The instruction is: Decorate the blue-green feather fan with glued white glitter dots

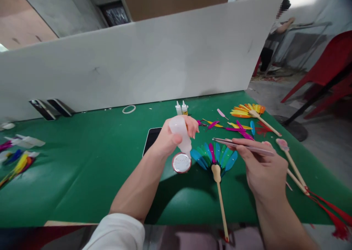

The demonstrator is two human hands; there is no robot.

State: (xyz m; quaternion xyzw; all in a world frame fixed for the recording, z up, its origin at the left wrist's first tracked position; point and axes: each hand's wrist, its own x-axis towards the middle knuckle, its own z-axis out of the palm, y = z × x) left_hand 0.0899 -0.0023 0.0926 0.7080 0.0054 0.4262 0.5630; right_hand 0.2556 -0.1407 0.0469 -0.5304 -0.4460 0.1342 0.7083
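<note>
My left hand is wrapped round a white squeeze bottle, tipped with its nozzle down beside a round lid-like dish with a red rim and pale contents. My right hand grips metal tweezers, their tips pointing left above a small fan of feathers. That feather fan lies flat, with blue and green feathers, one magenta feather in the middle and a wooden handle toward me. Whether liquid leaves the nozzle, I cannot tell.
Beyond my hands stand two small bottles. Loose feathers and a yellow-orange fan lie at the right, near bare wooden handles with red tassels. A phone lies left of the dish. A white partition borders the table's back.
</note>
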